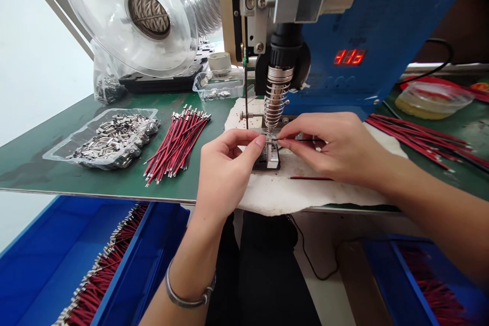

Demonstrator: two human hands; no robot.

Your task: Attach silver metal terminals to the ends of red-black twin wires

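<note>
Green workbench (57,153), pale wall (26,51) at left, blue bins (46,254) beneath, daylight.

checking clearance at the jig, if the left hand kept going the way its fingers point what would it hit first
The left hand points right, toward the right hand. First it would likely meet the small metal piece pinched between them over the jig, then the right fingertips. Depth is unclear.

The coiled nozzle (276,97) and blue machine (382,25) block the space above and behind the small fixture (269,155). Open counter (46,158) lies along the near edge (left of the cloth (305,193)), between the wire bundle (176,145) and the terminal tray (110,137).
</note>
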